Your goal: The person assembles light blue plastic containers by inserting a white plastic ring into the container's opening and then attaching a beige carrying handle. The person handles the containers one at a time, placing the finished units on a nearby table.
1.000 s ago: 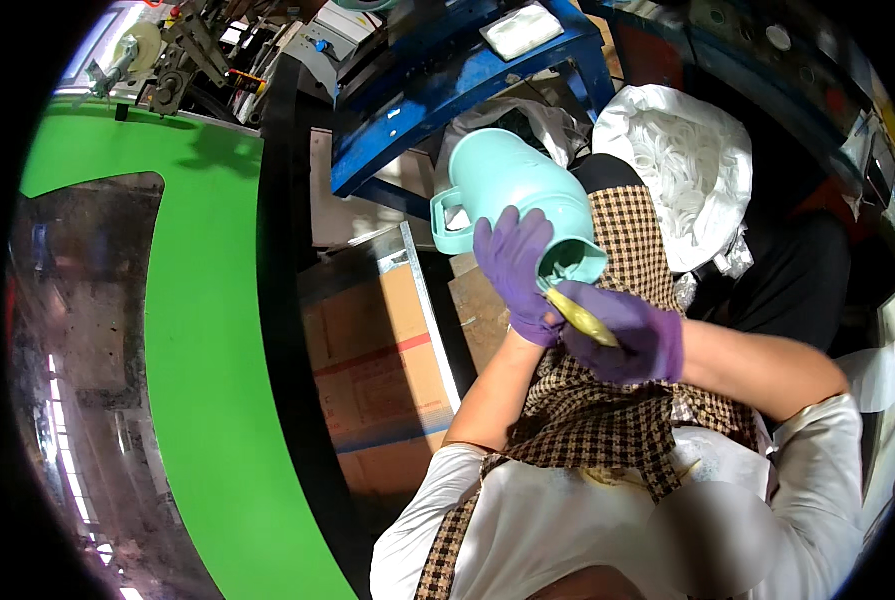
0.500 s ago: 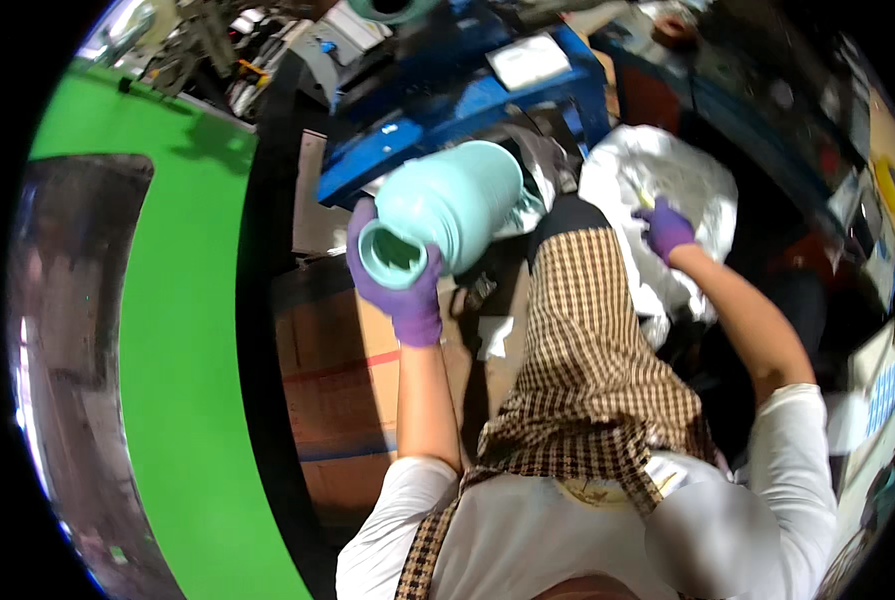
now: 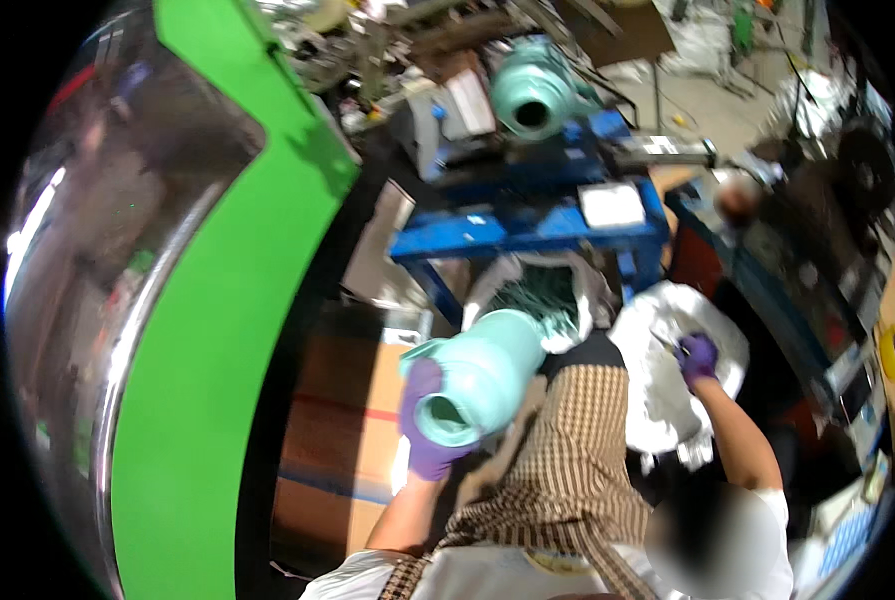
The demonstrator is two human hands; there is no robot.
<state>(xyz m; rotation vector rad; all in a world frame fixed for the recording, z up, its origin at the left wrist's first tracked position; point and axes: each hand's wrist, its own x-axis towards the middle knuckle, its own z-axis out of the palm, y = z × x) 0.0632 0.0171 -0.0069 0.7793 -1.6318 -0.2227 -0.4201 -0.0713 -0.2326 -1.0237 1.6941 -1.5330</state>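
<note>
The left hand (image 3: 431,458) grasps the tilted mint-green jug (image 3: 492,370) around its neck, left of the checked apron (image 3: 582,425); a firm grip outside the open mouth should steady it. Over the white sack (image 3: 649,400), the right hand's (image 3: 699,358) fingers are too blurred to tell whether they hold anything.

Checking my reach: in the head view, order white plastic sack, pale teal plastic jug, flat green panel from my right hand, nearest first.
1. White sack: at right hand.
2. Teal jug: left, in left hand.
3. Green panel: far left.
</note>
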